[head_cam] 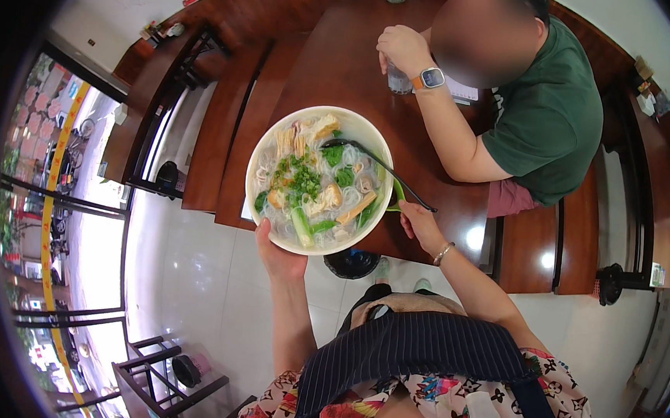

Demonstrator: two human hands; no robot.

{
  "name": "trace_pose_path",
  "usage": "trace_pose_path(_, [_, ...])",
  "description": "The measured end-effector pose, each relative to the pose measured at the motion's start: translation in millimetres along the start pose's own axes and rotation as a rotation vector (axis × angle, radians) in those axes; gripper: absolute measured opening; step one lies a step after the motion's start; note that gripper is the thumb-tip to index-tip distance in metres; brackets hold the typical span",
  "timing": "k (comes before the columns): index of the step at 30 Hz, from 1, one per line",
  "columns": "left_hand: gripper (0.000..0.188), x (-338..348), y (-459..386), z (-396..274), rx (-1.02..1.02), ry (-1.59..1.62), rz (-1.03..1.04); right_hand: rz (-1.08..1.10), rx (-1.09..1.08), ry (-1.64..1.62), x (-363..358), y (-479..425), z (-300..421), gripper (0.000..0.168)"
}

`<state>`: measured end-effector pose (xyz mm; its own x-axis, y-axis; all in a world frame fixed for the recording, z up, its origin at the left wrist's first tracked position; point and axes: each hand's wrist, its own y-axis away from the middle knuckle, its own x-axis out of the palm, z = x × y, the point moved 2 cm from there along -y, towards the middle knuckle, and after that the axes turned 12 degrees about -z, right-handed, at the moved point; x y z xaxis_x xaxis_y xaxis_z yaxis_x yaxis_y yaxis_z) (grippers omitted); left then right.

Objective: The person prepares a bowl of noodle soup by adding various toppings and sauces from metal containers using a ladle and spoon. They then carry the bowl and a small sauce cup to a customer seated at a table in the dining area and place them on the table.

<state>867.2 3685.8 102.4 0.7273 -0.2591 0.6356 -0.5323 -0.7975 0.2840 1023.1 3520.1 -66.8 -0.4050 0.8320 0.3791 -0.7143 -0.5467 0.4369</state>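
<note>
My left hand (281, 252) grips the lower left rim of a large white bowl (252, 174), thumb on the edge and fingers beneath it. Clear noodle soup fills the bowl, with fried tofu pieces (325, 199), leafy greens (344, 177) and chopped scallions (302, 180). A black spoon (392, 175) lies in the soup, its handle reaching over the right rim. Just right of the bowl, my right hand (421, 224) pinches a small green dish (399, 191) with something dark inside. The bowl partly covers that dish. The spoon's handle end passes close above my right fingers.
Under the bowl stands a brown wooden table (346, 52). A seated person in a green shirt (557, 119) leans on it at the right, hands by a glass (399, 82) and a notepad (462, 91). Wooden benches (236, 126) flank the table. A black-lined bin (351, 264) sits below the near edge.
</note>
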Motion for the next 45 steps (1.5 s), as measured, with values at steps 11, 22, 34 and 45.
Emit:
trace_pose_path(11, [0.061,-20.1,-136.3,15.4,-0.100,-0.071,-0.007,-0.044,0.016,0.149,47.8,-95.5,-40.9,0.044])
trace_pose_path(22, [0.059,-65.7,-262.0,77.0,-0.162,-0.016,-0.064,-0.171,0.174,0.417,43.0,-206.2,-72.6,0.042])
trace_pose_path(34, [0.059,-156.7,-409.6,181.9,-0.180,-0.105,-0.042,0.206,0.152,-0.516,63.2,-383.9,-115.0,0.045])
trace_pose_path(45, [0.054,-254.6,-523.5,286.0,-0.256,-0.247,-0.051,0.227,0.167,-0.438,21.4,-506.6,-227.9,0.041])
